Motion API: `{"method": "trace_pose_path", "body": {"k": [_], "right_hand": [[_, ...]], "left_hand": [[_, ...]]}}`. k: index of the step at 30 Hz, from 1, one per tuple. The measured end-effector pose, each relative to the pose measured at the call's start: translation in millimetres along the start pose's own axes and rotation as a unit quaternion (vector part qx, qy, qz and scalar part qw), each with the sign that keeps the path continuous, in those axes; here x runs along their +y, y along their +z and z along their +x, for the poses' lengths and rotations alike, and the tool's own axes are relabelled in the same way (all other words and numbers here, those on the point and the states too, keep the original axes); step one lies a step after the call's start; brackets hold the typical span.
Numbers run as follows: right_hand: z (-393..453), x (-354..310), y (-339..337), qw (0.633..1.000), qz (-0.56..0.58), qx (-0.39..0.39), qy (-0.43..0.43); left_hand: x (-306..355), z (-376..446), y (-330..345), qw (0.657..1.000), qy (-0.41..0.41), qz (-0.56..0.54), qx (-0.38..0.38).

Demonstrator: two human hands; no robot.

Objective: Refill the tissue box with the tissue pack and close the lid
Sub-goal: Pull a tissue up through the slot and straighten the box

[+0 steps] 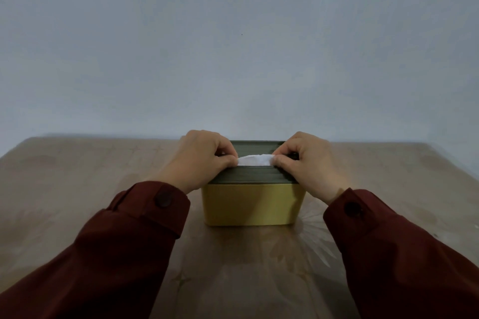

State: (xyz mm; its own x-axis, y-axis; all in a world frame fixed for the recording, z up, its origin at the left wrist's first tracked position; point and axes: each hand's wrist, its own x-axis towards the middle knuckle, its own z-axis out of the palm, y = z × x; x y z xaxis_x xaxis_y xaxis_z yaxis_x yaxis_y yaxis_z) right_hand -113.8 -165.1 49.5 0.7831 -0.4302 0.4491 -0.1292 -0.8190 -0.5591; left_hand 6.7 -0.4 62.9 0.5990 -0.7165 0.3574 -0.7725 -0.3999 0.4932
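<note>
Table (77, 189): tissue box (252, 204) long axis left-right; left hand (201, 160), right hand (307, 163) fingers pinch tissue (254, 160).

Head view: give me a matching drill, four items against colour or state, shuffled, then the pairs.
Items:
1. tissue box body
2. lid
3. tissue
4. sleeves

Descriptions:
A. dark red, buttoned cuffs
B. white, pinched at both ends by left hand and right hand
C. yellow
D. dark green-grey, on top of the box

Pairs: 1-C, 2-D, 3-B, 4-A
</note>
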Motion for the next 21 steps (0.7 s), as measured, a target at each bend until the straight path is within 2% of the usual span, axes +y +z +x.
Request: {"method": "trace_pose_path", "body": {"k": [21], "right_hand": [[5.3,-13.4,-1.2,0.996,-0.074,-0.059,-0.005]], "left_hand": [[-7.6,7.7,5.3,0.999,-0.014,0.014,-0.045]]}}
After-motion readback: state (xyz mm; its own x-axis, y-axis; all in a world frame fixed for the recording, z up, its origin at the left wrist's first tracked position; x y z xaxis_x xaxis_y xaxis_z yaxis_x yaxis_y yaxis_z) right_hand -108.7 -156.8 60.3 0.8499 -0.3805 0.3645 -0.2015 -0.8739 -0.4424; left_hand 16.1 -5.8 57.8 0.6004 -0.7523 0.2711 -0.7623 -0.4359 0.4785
